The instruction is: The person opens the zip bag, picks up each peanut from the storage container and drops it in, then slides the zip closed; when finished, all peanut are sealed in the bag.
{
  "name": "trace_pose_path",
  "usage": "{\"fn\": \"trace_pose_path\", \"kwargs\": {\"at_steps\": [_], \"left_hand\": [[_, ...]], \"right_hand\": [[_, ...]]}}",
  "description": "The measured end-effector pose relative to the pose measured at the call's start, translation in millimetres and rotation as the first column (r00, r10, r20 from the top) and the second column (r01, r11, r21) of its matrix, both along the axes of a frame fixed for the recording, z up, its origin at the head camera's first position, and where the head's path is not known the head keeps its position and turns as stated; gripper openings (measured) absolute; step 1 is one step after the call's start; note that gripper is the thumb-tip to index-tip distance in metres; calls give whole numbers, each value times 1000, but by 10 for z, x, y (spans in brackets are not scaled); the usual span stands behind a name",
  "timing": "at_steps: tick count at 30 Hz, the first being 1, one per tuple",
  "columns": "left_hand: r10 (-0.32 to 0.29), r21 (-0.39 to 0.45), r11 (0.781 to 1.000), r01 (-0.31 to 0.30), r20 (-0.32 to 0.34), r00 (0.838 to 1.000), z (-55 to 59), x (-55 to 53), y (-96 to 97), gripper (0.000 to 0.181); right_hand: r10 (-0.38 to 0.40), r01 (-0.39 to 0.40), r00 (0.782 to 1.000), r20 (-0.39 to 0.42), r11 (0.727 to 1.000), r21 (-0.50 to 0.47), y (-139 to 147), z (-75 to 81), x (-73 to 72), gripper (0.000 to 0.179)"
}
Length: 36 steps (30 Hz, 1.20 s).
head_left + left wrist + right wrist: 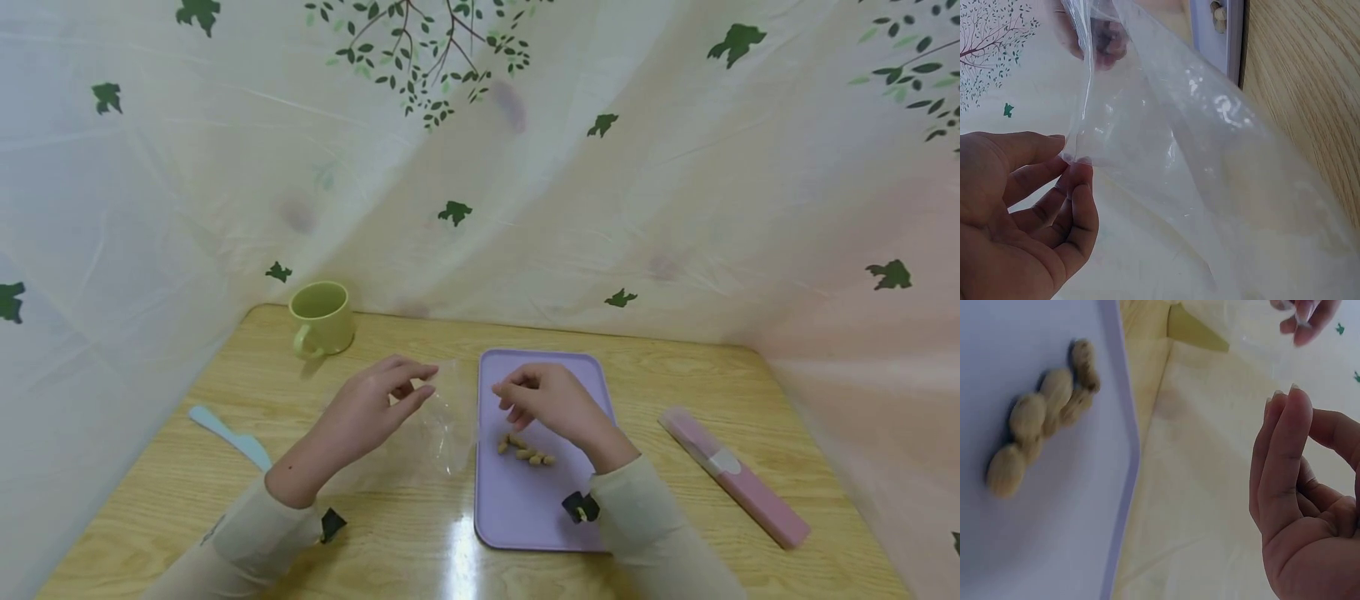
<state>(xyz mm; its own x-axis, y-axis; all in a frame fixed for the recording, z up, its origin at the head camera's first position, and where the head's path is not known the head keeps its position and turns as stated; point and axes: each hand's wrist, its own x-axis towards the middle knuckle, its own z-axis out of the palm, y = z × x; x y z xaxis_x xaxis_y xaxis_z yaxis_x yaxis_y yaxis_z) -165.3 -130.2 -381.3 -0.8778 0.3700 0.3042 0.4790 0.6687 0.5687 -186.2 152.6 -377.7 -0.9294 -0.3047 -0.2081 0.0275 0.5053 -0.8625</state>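
Clear bag (444, 425) is held up just beside the tray's 9 o'clock edge. L hand (360, 417), at its 9 o'clock, has fingertips pinched on the film's edge. R hand (551, 404), ~3 o'clock over the purple tray (517, 512), has fingertips together; can't tell if film sits btwn them. Main risk: bag slips or its sides cling, b/c film looks slick & limp and L has only a fingertip hold. Peanuts (1035, 415), ~4 o'clock on the tray, prob. roll if the R sleeve (652, 525) sweeps low, being loose. Mug (330, 329) at 10, knife (231, 435) at 9, pink case (738, 483) near 4: all well apart, low risk.
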Motion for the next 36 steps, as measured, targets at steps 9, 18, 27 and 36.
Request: {"fn": "trace_pose_path", "kwargs": {"at_steps": [9,18,27,36], "left_hand": [[-17,7,1000,17,-19,1000,0,-12,7,31],[-15,-1,1000,15,-9,1000,-3,-19,13,31],[-12,-1,1000,12,0,1000,-2,-7,10,31],[-12,1,1000,12,2,1000,-4,0,4,31]], "right_hand": [[-56,57,998,23,998,-8,331,-193,-151,35],[25,-32,998,57,993,112,421,-455,-186,18],[110,-120,991,75,982,145,370,-572,-179,20],[143,-155,988,63,950,272,311,-583,-168,18]]}}
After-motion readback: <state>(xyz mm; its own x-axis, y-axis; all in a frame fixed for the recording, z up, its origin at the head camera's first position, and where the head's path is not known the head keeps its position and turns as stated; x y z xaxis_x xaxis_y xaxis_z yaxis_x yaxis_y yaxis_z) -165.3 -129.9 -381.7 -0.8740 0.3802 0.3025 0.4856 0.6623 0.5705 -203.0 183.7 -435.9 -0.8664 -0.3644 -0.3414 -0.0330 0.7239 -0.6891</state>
